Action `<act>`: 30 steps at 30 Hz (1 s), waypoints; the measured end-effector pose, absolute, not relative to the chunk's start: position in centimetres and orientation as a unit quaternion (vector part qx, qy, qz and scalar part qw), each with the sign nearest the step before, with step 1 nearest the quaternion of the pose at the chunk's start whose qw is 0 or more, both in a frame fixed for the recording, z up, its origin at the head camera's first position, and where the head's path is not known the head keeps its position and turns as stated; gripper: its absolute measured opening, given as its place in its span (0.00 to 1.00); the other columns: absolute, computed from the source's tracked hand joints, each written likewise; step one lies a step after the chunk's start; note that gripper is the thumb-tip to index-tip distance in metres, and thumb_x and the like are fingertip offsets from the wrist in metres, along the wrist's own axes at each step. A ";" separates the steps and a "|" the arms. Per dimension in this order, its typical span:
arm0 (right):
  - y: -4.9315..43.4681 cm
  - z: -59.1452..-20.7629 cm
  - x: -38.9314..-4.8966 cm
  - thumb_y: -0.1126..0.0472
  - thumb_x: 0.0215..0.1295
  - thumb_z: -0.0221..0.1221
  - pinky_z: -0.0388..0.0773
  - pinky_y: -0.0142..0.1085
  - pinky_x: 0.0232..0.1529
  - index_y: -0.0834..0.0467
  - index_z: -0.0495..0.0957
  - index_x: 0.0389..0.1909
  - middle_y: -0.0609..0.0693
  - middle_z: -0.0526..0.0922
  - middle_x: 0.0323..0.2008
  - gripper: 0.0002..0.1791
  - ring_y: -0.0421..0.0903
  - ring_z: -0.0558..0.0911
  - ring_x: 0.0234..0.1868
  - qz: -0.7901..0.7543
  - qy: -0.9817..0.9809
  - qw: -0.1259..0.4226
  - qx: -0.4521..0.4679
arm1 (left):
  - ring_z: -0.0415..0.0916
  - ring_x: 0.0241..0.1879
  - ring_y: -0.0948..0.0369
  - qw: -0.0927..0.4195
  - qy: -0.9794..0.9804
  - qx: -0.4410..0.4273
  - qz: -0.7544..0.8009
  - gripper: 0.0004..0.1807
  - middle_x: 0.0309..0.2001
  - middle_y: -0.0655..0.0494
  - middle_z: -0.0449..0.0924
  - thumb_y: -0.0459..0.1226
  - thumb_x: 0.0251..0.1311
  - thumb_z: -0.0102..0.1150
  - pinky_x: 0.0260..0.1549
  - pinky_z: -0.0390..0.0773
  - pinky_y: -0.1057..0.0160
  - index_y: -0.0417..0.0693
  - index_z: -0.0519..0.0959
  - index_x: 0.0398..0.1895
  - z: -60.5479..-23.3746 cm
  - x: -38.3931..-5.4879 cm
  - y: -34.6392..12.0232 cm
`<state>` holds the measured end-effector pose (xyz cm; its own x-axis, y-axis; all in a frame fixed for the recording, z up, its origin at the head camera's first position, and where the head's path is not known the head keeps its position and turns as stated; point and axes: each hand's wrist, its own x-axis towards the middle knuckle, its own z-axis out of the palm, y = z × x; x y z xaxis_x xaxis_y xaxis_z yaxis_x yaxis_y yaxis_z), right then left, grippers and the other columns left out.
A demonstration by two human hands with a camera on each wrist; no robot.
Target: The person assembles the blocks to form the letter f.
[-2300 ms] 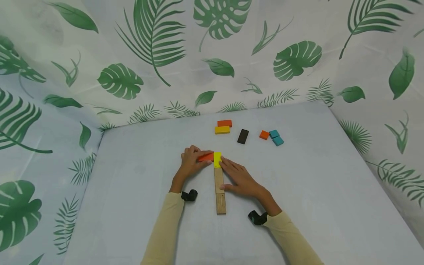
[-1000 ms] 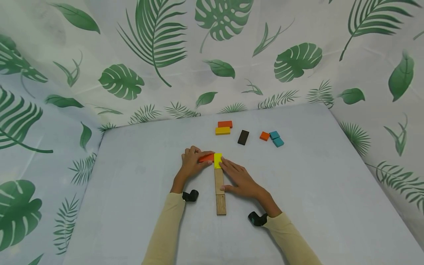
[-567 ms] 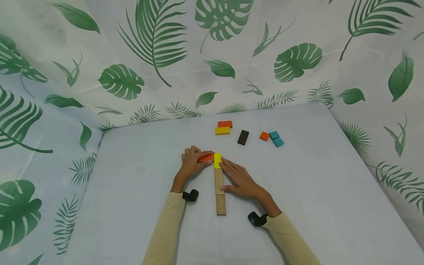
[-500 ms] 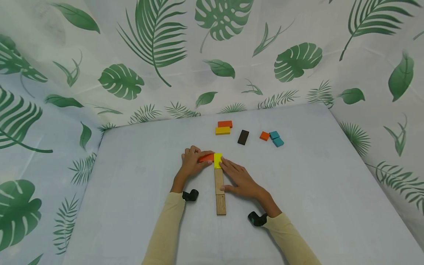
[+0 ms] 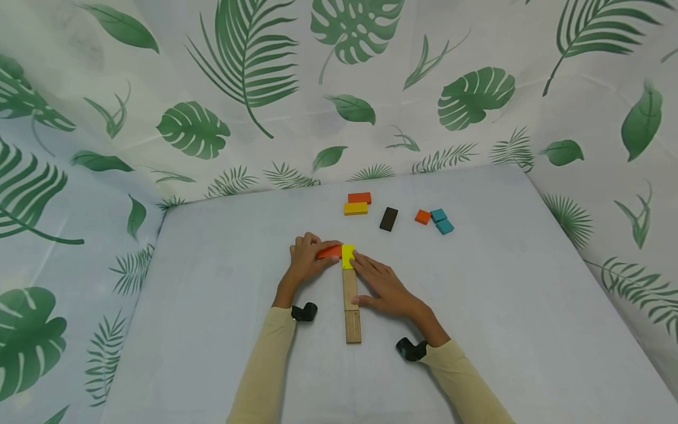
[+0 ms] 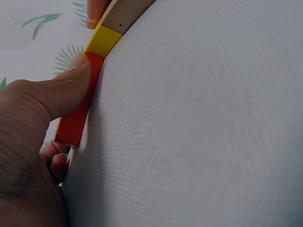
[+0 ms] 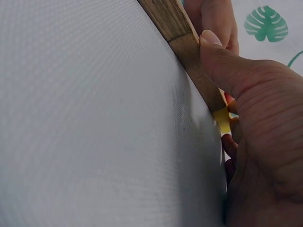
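My left hand holds a red block between thumb and fingers, its right end against the side of a yellow block. In the left wrist view the thumb lies along the red block. The yellow block tops a straight column of two plain wooden blocks, laid end to end on the table. From the right, my right hand rests its extended fingertips on the yellow block. Its thumb touches the upper wooden block's side, as the right wrist view shows at that wooden block.
Farther back on the white table lie a red block touching a yellow one, and a black block. To their right sit a small orange block and two blue blocks. Leaf-patterned cloth hangs behind.
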<state>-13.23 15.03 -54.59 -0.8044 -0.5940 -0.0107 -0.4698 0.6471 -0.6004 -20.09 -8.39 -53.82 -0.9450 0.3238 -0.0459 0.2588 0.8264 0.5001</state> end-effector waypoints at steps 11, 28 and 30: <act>15.0 -54.5 -13.2 0.40 0.63 0.60 0.50 0.58 0.72 0.55 0.46 0.78 0.51 0.44 0.79 0.50 0.54 0.48 0.78 -0.298 0.903 0.102 -0.294 | 0.60 0.45 0.50 0.057 0.954 0.157 0.250 0.23 0.42 0.50 0.65 0.56 0.62 0.58 0.39 0.54 0.55 0.67 0.78 0.60 -53.8 -20.1 -8.3; 15.0 -54.4 -13.1 0.40 0.63 0.60 0.50 0.58 0.72 0.55 0.47 0.78 0.51 0.44 0.79 0.50 0.54 0.48 0.78 -0.297 0.903 0.105 -0.291 | 0.61 0.44 0.51 0.051 0.952 0.159 0.256 0.24 0.43 0.50 0.66 0.57 0.61 0.59 0.39 0.53 0.55 0.69 0.77 0.61 -53.9 -19.9 -8.5; 15.0 -54.4 -13.1 0.39 0.64 0.60 0.50 0.58 0.72 0.55 0.47 0.78 0.51 0.44 0.79 0.50 0.55 0.48 0.78 -0.295 0.904 0.104 -0.293 | 0.60 0.44 0.51 0.052 0.952 0.159 0.256 0.25 0.43 0.50 0.66 0.57 0.61 0.59 0.39 0.53 0.56 0.69 0.77 0.61 -53.9 -19.9 -8.4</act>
